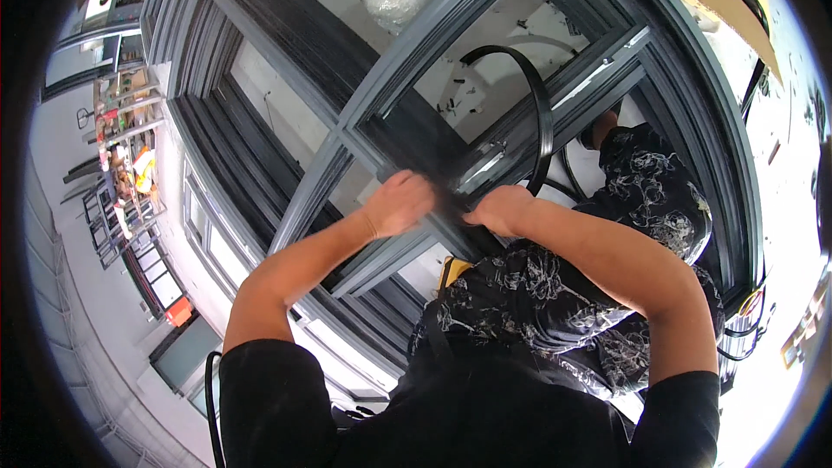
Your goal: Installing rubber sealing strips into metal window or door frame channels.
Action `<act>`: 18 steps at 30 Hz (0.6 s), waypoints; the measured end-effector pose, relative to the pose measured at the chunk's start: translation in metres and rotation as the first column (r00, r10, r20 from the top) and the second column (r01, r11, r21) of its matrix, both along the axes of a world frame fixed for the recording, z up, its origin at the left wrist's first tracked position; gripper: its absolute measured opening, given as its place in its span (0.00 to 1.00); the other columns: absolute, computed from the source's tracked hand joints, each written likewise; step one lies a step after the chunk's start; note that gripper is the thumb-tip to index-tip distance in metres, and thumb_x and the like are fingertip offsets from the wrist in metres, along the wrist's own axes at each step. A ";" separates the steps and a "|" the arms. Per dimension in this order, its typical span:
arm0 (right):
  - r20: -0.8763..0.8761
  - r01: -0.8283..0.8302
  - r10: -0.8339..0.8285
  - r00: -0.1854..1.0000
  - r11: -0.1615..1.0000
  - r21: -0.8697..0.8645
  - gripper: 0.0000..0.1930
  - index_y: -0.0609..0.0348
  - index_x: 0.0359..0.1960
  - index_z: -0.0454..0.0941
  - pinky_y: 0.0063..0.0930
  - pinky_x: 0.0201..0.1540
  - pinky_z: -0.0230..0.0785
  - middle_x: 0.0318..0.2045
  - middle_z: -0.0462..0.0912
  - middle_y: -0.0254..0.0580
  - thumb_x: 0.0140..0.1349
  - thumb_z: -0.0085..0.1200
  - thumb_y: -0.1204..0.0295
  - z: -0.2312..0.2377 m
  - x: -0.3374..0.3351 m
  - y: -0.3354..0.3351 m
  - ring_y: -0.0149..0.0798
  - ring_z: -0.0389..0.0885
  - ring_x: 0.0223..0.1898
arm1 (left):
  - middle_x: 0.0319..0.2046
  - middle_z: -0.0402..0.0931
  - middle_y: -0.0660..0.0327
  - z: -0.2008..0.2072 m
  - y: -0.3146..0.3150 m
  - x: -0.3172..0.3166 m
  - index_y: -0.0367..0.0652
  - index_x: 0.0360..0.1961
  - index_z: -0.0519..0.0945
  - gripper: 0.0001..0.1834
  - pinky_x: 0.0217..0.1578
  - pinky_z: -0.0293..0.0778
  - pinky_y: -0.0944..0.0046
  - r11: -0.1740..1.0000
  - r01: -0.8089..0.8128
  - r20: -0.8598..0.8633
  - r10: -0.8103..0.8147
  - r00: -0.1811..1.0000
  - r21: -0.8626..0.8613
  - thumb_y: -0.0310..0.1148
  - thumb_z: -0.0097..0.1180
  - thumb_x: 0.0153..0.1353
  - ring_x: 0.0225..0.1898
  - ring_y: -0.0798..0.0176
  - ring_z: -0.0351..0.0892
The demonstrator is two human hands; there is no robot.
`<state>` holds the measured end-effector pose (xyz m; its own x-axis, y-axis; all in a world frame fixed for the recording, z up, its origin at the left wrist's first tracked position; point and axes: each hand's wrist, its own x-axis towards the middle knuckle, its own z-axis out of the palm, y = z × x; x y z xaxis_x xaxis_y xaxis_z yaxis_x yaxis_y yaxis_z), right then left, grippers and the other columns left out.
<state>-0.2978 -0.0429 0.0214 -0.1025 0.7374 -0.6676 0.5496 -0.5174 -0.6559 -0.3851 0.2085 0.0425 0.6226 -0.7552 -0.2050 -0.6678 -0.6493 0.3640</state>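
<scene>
Gasket strip (543,113), black and flexible by the look of it, arcs over the grey window frame (347,128) and drops to beside the right hand (503,211), so I read the step as working it into the frame near where the bars cross. Left hand (406,203) is curled and motion-blurred over the frame, close to but apart from the right, whose fingers are bent in; can't tell if either is clamped on anything. Next move, I'd judge, calls for even pressure without twisting the loose arc.
</scene>
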 end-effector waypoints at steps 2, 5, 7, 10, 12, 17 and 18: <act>0.023 -0.049 0.048 0.999 0.996 0.068 0.18 0.38 0.59 0.81 0.44 0.57 0.75 0.56 0.83 0.41 0.74 0.44 0.59 -0.004 0.001 -0.002 0.51 0.81 0.57 | 0.47 0.74 0.57 0.006 -0.001 -0.004 0.40 0.47 0.78 0.39 0.62 0.67 0.48 0.999 -0.037 0.008 0.037 0.999 0.006 0.47 0.76 0.31 0.55 0.49 0.73; 0.018 -0.124 0.122 0.992 0.984 0.128 0.17 0.37 0.59 0.81 0.45 0.53 0.78 0.54 0.84 0.40 0.73 0.45 0.63 -0.008 -0.001 -0.002 0.51 0.82 0.56 | 0.50 0.73 0.54 0.008 0.017 -0.002 0.37 0.52 0.78 0.42 0.62 0.69 0.48 0.985 -0.153 0.012 0.153 0.988 0.082 0.44 0.76 0.31 0.57 0.49 0.71; 0.043 -0.125 0.120 0.992 0.983 0.135 0.17 0.38 0.59 0.81 0.45 0.53 0.78 0.54 0.84 0.40 0.73 0.45 0.64 -0.008 -0.002 -0.001 0.51 0.82 0.56 | 0.52 0.72 0.55 0.005 0.027 0.000 0.37 0.52 0.78 0.42 0.62 0.70 0.51 0.985 -0.132 -0.012 0.134 0.991 0.108 0.45 0.74 0.33 0.58 0.49 0.71; 0.057 -0.125 0.120 0.991 0.988 0.095 0.17 0.36 0.59 0.81 0.44 0.53 0.78 0.55 0.83 0.39 0.72 0.46 0.66 -0.006 0.001 0.001 0.51 0.82 0.56 | 0.52 0.72 0.55 0.003 0.030 0.002 0.37 0.52 0.78 0.41 0.63 0.69 0.51 0.992 -0.090 0.015 0.089 0.996 0.083 0.45 0.74 0.34 0.58 0.50 0.71; 0.050 -0.127 0.122 0.991 0.987 0.102 0.18 0.35 0.59 0.81 0.43 0.54 0.78 0.55 0.83 0.39 0.71 0.47 0.67 -0.004 0.002 -0.001 0.51 0.82 0.56 | 0.52 0.72 0.55 0.004 0.028 0.003 0.37 0.51 0.78 0.40 0.64 0.68 0.51 0.990 -0.096 -0.028 0.100 0.995 0.100 0.45 0.75 0.34 0.59 0.49 0.70; 0.050 -0.092 0.086 0.995 0.986 0.138 0.18 0.35 0.56 0.82 0.44 0.52 0.78 0.53 0.84 0.37 0.68 0.50 0.71 -0.008 0.004 -0.002 0.49 0.82 0.56 | 0.53 0.73 0.53 0.013 0.008 -0.002 0.38 0.54 0.76 0.42 0.65 0.66 0.49 0.987 -0.137 -0.079 0.144 0.986 0.085 0.45 0.75 0.35 0.59 0.48 0.71; 0.036 -0.094 0.090 0.995 0.986 0.137 0.18 0.35 0.55 0.82 0.44 0.52 0.79 0.52 0.84 0.36 0.67 0.51 0.72 -0.009 0.003 0.000 0.49 0.82 0.55 | 0.53 0.73 0.53 0.013 -0.001 -0.008 0.38 0.55 0.76 0.43 0.65 0.65 0.48 0.986 -0.150 -0.092 0.156 0.983 0.067 0.45 0.75 0.35 0.59 0.48 0.71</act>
<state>-0.2947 -0.0433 0.0122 -0.1557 0.8116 -0.5632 0.6108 -0.3690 -0.7006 -0.3935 0.2076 0.0553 0.7051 -0.6370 -0.3115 -0.5221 -0.7637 0.3797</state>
